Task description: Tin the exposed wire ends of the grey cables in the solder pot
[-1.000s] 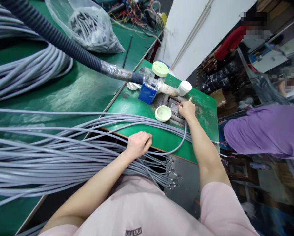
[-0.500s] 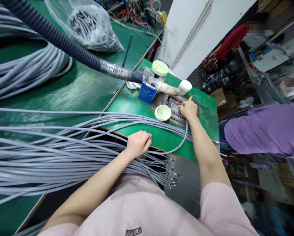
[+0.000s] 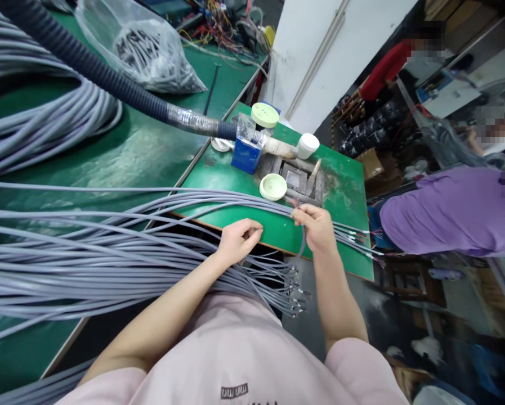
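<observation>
My right hand [image 3: 315, 225] is closed on a grey cable [image 3: 303, 239] close to its end, with thin reddish wires showing past the fingertips. The cable bends down below that hand toward the left. My left hand [image 3: 240, 239] has curled fingers with thumb and forefinger together, over the bundle of grey cables [image 3: 151, 281]; what lies inside its grip is hidden. Just beyond my right hand, a square metal pot [image 3: 295, 179] is set in a dirty frame, with a scraper-like tool [image 3: 314, 175] leaning on it. A pale green bowl [image 3: 273, 187] stands beside the pot.
A black hose [image 3: 121, 84] ends at a blue box [image 3: 246, 154] and nozzle by the pot. A white cup [image 3: 307, 145] and a green lid [image 3: 264, 115] stand behind. Other cables [image 3: 349, 233] cross the green table's right edge. A person in purple [image 3: 450, 214] is at the right.
My right hand has drawn back from the metal pot toward me, bringing the cable end with it. The tool by the pot is uncovered. My left hand stays nearly in place.
</observation>
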Demonstrator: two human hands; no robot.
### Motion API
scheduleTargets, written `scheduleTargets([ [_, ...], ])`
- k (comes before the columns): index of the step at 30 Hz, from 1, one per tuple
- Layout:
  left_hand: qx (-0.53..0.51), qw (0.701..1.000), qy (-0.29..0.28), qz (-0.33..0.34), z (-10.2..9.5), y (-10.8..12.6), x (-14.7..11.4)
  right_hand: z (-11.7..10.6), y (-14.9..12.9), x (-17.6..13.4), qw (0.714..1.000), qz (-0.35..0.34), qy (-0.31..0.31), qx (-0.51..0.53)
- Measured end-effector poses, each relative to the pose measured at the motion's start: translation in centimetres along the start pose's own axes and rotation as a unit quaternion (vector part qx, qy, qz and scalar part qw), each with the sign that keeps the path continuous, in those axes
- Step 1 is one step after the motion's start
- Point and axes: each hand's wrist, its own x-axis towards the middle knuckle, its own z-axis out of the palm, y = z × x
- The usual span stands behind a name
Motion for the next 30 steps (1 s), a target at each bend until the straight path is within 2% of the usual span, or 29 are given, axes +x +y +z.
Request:
scheduleTargets([
  [3, -0.181, 0.979, 0.008, -0.096, 1.1, 1.7, -0.7, 1.9, 0.3, -2.4, 0.996, 0.041, -0.033, 0.073],
  [5, -0.262, 0.956, 0.033, -0.131, 1.7, 2.9, -1.2, 2.8, 0.5, -3.4, 0.992, 0.057, -0.049, 0.099],
  [9, -0.324, 0.927, 0.107, -0.157, 2.1, 4.7, -1.4, 3.7, 0.5, -4.6, 0.986, 0.079, -0.057, 0.139],
  [13, -0.35, 0.912, 0.123, -0.176, 2.1, 5.7, -1.4, 3.9, 0.4, -5.1, 0.982, 0.084, -0.054, 0.16],
  [16, -0.391, 0.891, 0.11, -0.2, 2.1, 5.7, -1.6, 3.9, 0.3, -5.4, 0.984, 0.074, -0.058, 0.153],
  [20, -0.466, 0.846, 0.102, -0.24, 1.7, 5.5, -1.6, 3.3, 0.9, -6.0, 0.98, 0.077, -0.098, 0.156],
  [24, -0.521, 0.805, 0.093, -0.268, 1.1, 5.7, -1.3, 2.6, 1.9, -7.1, 0.984, 0.066, -0.133, 0.097],
  [26, -0.548, 0.777, 0.063, -0.303, 1.1, 5.9, -1.2, 2.5, 2.1, -7.6, 0.989, 0.045, -0.124, 0.061],
  [30, -0.588, 0.71, -0.034, -0.386, 2.0, 5.8, -1.5, 2.6, 1.9, -8.2, 0.995, 0.005, -0.095, 0.024],
])
